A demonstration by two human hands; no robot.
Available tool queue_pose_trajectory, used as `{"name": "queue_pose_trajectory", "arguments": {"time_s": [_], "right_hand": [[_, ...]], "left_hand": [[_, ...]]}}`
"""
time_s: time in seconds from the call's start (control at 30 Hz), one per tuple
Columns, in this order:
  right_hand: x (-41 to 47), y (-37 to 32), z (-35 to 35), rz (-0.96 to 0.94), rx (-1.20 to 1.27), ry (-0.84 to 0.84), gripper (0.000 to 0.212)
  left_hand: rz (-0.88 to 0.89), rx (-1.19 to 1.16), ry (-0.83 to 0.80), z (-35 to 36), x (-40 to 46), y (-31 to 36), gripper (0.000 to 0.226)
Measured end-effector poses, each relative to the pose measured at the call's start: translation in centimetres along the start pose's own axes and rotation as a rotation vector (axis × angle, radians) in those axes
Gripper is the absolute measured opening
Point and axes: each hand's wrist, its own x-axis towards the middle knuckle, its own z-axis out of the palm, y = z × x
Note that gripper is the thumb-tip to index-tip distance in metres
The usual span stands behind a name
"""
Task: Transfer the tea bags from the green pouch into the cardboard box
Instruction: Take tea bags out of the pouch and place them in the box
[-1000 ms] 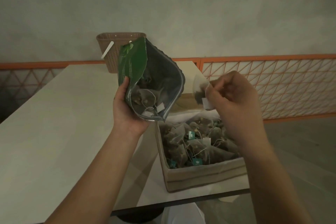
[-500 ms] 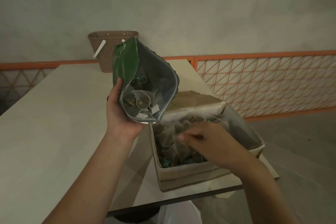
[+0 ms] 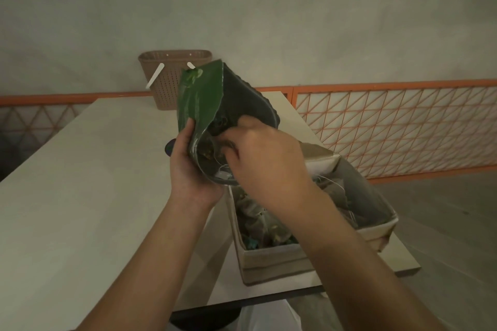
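The tea bags (image 3: 215, 154) still to be moved sat low inside the green pouch (image 3: 200, 94), bunched near its open mouth, with a paper tag and string showing at the lip. The pouch was held up off the table (image 3: 80, 183), its long axis tilted up and away, mouth facing down toward the person and hanging just above the near-left corner of the cardboard box (image 3: 271, 263). The left hand (image 3: 188, 166) gripped the pouch from its left side, thumb laid along the green face. The right hand (image 3: 263, 161) was at the mouth, its fingers curled inside; whether they had pinched a bag I could not tell. The bags lay just ahead and left of that hand, so the right was nearer. The box already held a heap of bags. A brown basket (image 3: 172, 75) stood at the table's far end.
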Motion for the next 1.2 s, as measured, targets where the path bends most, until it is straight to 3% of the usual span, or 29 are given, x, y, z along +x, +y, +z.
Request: {"name": "queue_pose_trajectory", "arguments": {"time_s": [0.27,0.47,0.57,0.67,0.77,0.93,1.2], "right_hand": [[1.1,-0.8,1.0,0.049,-0.219,-0.217,0.021],[0.7,0.3,1.2,0.034,-0.153,-0.175,0.02],[0.2,1.1,1.3,0.035,0.027,-0.087,0.014],[-0.2,2.1,0.4,0.092,0.376,-0.004,0.005],[-0.7,2.8,-1.3,0.231,0.717,0.024,0.006],[-2.0,4.7,-3.0,0.441,1.054,0.076,0.003],[-5.0,8.5,-4.1,0.562,1.13,0.315,0.012]], "left_hand": [[0.01,-0.007,0.028,-0.1,0.3,0.5,0.055],[-0.009,-0.03,0.016,0.1,0.4,0.4,0.057],[-0.013,-0.027,0.002,0.2,0.4,0.6,0.059],[-0.027,-0.032,-0.036,0.2,0.2,0.7,0.058],[-0.058,-0.038,-0.054,0.4,0.2,0.7,0.061],[-0.057,-0.079,-0.083,0.3,0.6,0.6,0.058],[-0.051,-0.075,-0.133,0.3,0.9,0.4,0.056]]}}
